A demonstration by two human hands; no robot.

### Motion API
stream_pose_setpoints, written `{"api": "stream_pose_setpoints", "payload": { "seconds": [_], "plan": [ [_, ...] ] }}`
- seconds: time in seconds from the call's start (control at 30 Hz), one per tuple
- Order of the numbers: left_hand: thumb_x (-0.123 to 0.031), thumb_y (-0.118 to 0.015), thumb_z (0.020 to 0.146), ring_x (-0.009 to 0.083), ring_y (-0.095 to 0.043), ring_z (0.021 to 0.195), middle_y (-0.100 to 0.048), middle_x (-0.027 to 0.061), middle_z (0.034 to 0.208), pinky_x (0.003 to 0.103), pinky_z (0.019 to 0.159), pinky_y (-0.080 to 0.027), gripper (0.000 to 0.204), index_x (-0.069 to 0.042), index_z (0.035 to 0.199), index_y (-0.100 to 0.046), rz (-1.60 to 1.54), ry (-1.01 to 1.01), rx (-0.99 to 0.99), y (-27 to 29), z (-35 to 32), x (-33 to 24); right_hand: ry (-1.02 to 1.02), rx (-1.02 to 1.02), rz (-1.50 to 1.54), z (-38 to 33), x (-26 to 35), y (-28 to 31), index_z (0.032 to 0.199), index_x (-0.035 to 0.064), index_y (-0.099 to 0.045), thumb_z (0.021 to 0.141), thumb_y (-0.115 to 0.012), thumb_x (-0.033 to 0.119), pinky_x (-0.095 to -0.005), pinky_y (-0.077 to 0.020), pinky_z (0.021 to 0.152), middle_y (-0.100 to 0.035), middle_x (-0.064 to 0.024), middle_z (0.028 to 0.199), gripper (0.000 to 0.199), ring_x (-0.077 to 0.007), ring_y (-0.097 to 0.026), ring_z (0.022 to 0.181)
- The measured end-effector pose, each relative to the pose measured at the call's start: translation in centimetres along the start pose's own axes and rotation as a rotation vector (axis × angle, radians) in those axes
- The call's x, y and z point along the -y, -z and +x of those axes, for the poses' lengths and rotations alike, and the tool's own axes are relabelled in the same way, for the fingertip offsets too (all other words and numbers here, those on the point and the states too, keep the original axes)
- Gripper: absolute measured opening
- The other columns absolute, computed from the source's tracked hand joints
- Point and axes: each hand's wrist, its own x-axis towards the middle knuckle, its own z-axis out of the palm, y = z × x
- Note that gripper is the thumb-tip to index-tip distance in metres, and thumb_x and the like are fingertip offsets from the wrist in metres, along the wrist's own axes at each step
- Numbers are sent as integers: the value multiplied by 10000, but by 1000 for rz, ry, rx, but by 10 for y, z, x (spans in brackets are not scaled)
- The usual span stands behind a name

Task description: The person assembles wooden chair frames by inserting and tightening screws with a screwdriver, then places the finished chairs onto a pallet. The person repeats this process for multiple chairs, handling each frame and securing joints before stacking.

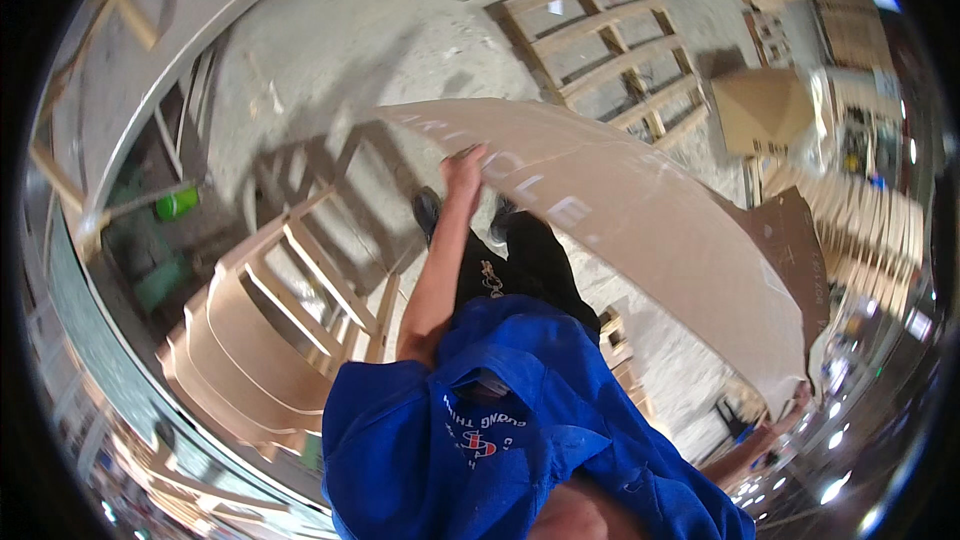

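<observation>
A large brown cardboard sheet (600, 190) with pale lettering stretches in front of me from the upper middle to the lower right. My left hand (464, 172) grips its near edge, fingers wrapped over it. Far to the right, my right hand (795, 408) holds the sheet's other end at the lower corner, small and close to the picture's rim. A bent brown flap (792, 250) stands up behind that right end; whether it belongs to the same sheet I cannot tell.
A wooden pallet (610, 45) lies on the concrete floor ahead. An open cardboard box (762, 112) and stacked wooden pieces (850, 230) stand at the right. On my left are a wooden frame with curved panels (255, 350), a metal-edged table (190, 10) and a green object (178, 204).
</observation>
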Motion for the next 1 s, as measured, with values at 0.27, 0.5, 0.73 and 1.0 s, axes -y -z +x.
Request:
{"api": "stream_pose_setpoints", "payload": {
  "seconds": [0.27,0.5,0.73,1.0],
  "plan": [
    [-180,-678,649,321,-554,1017,-580,250,1029,392,897,-432,474,93,1010,-535,207,-128,421,-373,-26,69,206,68,663,9,-71,74,1067,-69,-541,865,-523,193,-201,-186,422,-400,5,642,332,-65,-272,459],
    [-158,-619,752,250,-575,940,-592,162,978,391,781,-469,375,56,1046,-531,331,-175,670,-615,12,135,151,-116,575,103,-134,42,1234,-62,-478,857,-546,236,-171,-347,468,-567,-184,1160,486,-116,-508,642],
    [-97,-536,798,215,-551,892,-559,133,1007,378,723,-483,349,39,1115,-481,251,-128,849,-865,94,137,48,-172,634,346,-208,-97,1330,-90,-337,905,-467,139,-115,-359,457,-377,-324,1339,500,-112,-579,746],
    [-56,-646,743,212,-619,677,-635,135,793,320,587,-517,159,50,860,-629,284,-803,922,-981,137,-21,285,506,1235,551,-209,-140,1259,-91,-431,888,-520,141,-227,-466,667,-478,-241,1287,446,-233,-579,977]
  ]
}}
